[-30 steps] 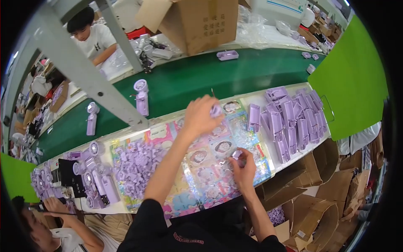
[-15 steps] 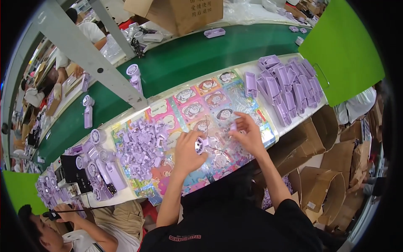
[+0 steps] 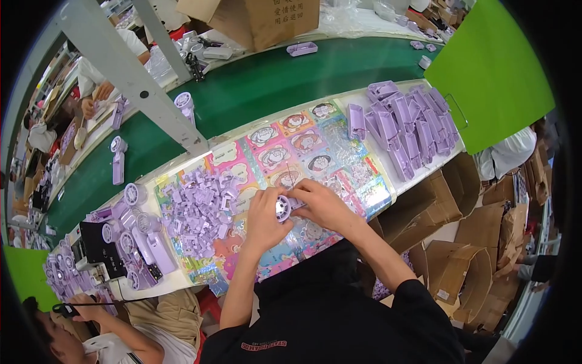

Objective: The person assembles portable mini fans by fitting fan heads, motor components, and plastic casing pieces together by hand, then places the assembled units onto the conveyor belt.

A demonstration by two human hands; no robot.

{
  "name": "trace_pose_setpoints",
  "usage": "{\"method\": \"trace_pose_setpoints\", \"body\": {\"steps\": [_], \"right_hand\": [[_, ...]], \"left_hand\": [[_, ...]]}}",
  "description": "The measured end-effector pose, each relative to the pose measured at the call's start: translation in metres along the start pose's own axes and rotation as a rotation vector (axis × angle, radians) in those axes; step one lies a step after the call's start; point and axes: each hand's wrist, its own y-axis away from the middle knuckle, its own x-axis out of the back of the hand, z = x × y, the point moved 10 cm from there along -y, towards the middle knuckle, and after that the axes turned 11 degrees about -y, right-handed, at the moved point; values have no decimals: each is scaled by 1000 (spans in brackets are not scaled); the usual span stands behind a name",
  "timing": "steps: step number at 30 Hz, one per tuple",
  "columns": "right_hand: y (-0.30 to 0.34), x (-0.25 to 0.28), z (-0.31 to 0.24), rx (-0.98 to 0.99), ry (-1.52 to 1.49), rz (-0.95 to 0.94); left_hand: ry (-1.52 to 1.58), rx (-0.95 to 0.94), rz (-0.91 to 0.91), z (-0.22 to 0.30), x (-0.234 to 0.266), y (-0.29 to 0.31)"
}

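My left hand (image 3: 267, 216) is closed round the side of a purple fan head (image 3: 283, 208), a round ring with a pale centre. My right hand (image 3: 321, 205) has come up against the fan head's neck, its thumb and fingers pinched there on a small purple plastic part that the fingers largely hide. A thin dark wire rises above the hands. Both hands are over a mat of colourful cartoon sheets (image 3: 267, 136). To their left lies a heap of small purple plastic parts (image 3: 200, 212).
Purple handle shells (image 3: 412, 124) are piled at the right end of the table. A green conveyor belt (image 3: 242, 82) runs behind, carrying fans. Assembled purple fans (image 3: 136, 239) and a black box stand at left, near a seated person. Cardboard boxes (image 3: 454, 267) stand at right.
My right hand has moved left, bringing the small purple part from the side to the fan head. My left hand still holds the fan head in about the same place.
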Motion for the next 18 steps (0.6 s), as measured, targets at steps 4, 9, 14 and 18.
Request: {"method": "trace_pose_setpoints", "body": {"steps": [4, 9, 14, 18], "right_hand": [[9, -2, 17, -218, -225, -14], [13, -11, 17, -202, -364, 97], [23, -18, 11, -316, -594, 173], [24, -30, -2, -194, -543, 135]], "left_hand": [[29, -29, 42, -3, -3, 3], [-104, -106, 330, 12, 11, 23], [76, -36, 356, 13, 28, 49], [158, 155, 375, -13, 34, 50]]}}
